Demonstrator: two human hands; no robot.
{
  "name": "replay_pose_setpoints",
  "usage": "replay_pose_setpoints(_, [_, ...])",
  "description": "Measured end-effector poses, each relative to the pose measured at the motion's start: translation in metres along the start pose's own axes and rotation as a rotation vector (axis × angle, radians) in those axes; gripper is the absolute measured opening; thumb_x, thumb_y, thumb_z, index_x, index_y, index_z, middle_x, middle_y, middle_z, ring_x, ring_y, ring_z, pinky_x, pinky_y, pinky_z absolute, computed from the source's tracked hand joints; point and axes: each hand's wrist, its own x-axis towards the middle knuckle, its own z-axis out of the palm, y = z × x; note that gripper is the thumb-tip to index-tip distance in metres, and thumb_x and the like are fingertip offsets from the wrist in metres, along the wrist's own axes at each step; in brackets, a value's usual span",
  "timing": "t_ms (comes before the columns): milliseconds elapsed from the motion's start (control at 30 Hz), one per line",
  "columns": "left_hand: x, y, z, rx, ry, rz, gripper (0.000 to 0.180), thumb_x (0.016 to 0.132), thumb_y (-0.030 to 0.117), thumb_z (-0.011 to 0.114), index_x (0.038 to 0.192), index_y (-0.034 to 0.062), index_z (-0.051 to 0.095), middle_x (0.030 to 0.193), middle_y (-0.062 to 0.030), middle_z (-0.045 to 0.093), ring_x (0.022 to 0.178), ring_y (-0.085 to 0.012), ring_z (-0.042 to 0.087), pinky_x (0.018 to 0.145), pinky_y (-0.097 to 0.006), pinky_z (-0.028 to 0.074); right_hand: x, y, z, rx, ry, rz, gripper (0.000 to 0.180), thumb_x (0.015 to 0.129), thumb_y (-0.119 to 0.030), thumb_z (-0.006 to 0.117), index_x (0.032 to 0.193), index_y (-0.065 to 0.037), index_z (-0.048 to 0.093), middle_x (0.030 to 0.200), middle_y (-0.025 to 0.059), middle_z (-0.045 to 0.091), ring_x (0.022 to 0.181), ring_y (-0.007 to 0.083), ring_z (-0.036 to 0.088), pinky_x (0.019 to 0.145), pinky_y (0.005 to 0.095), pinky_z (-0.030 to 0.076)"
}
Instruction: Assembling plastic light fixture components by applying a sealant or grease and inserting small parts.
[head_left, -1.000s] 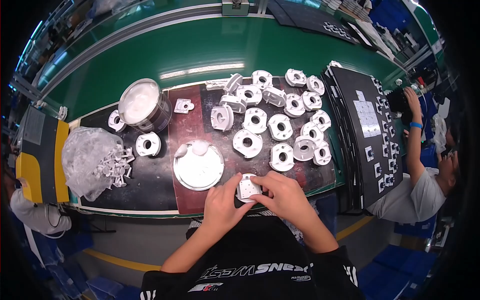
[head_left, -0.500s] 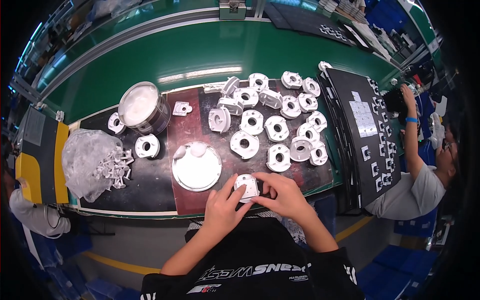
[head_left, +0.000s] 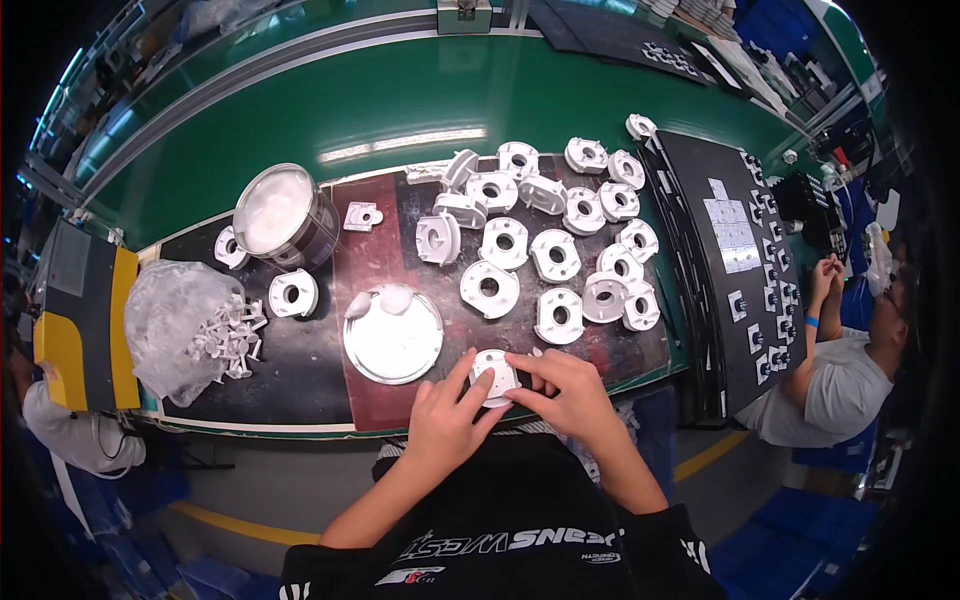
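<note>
- In the head view, the left hand (head_left: 443,415) and the right hand (head_left: 570,390) are both holding one small white plastic part (head_left: 495,377) at the near edge of the work mat (head_left: 400,240).
- The fingers of both hands are curling around the part and gripping it from each side, with the left fingers (head_left: 462,372) lying over its left rim.
- The part is looking round and flat, with a raised middle. It is too small to tell more.
- A clear plastic bag (head_left: 175,320) is lying near the left edge of the mat, crumpled and shiny, with little white pieces (head_left: 228,335) spilling out of its mouth.
- A yellow and grey flat box (head_left: 80,315) is sitting just past the bag, at the far left.
- A round silver plate (head_left: 392,335) is lying just left of the hands, with white lumps on it.
- A shiny metal tin (head_left: 283,215) is standing at the far left corner of the mat.
- Many white ring parts (head_left: 555,250) are lying in rows on the right half of the mat.
- Black trays (head_left: 725,260) with small white squares are resting along the right edge.
- Another person (head_left: 845,360) in a grey shirt is sitting past the trays.
</note>
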Motion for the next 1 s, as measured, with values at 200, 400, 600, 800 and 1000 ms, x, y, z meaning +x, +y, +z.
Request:
replay_pose_setpoints(200, [0.001,0.001,-0.004,0.018,0.002,-0.005,0.056,0.073,0.029,0.091,0.119,0.0054,0.07,0.136,-0.0189,0.064,0.086,-0.0236,0.07,0.069,-0.033,0.044,0.009,-0.006,-0.007,-0.286,0.019,-0.252,0.041,0.08,-0.018,0.085,0.119,-0.011,0.075,0.072,0.0041,0.058,0.063,0.0196,0.055,0.057,0.0339,0.047])
replay_pose_setpoints(400, [0.003,0.004,-0.009,0.094,-0.04,-0.005,0.055,0.074,0.031,0.09,0.119,0.0055,0.07,0.134,-0.0177,0.065,0.083,-0.0233,0.069,0.069,-0.033,0.043,0.007,-0.007,-0.005,-0.144,-0.076,-0.104,0.045,0.08,-0.017,0.085,0.123,-0.01,0.071,0.077,0.004,0.059,0.065,0.0177,0.056,0.061,0.0305,0.049])
replay_pose_setpoints(600, [0.001,0.002,-0.006,0.055,-0.045,-0.01,0.056,0.073,0.028,0.09,0.12,0.0062,0.07,0.134,-0.0162,0.065,0.088,-0.0234,0.069,0.07,-0.033,0.043,0.006,0.005,0.005,0.081,-0.069,-0.002,0.039,0.084,-0.01,0.082,0.122,-0.007,0.07,0.084,0.0005,0.062,0.068,0.0075,0.055,0.061,0.0214,0.045])
replay_pose_setpoints(800, [0.0,0.001,-0.002,-0.01,-0.004,-0.022,0.059,0.07,0.025,0.092,0.121,0.0062,0.069,0.137,-0.0171,0.064,0.093,-0.0233,0.069,0.071,-0.034,0.043,0.017,0.017,0.011,0.375,-0.127,0.324,0.021,0.1,-0.014,0.069,0.11,0.002,0.06,0.086,0.0006,0.065,0.07,0.0037,0.056,0.061,0.0193,0.045])
replay_pose_setpoints(1000, [0.002,0.002,-0.005,-0.017,-0.023,-0.017,0.061,0.07,0.025,0.092,0.122,0.0053,0.068,0.137,-0.0174,0.064,0.093,-0.024,0.069,0.072,-0.034,0.044,0.023,0.016,0.006,0.451,-0.238,0.395,0.021,0.102,-0.017,0.065,0.11,0.0,0.058,0.088,0.0019,0.064,0.066,0.0054,0.056,0.057,0.0212,0.045])
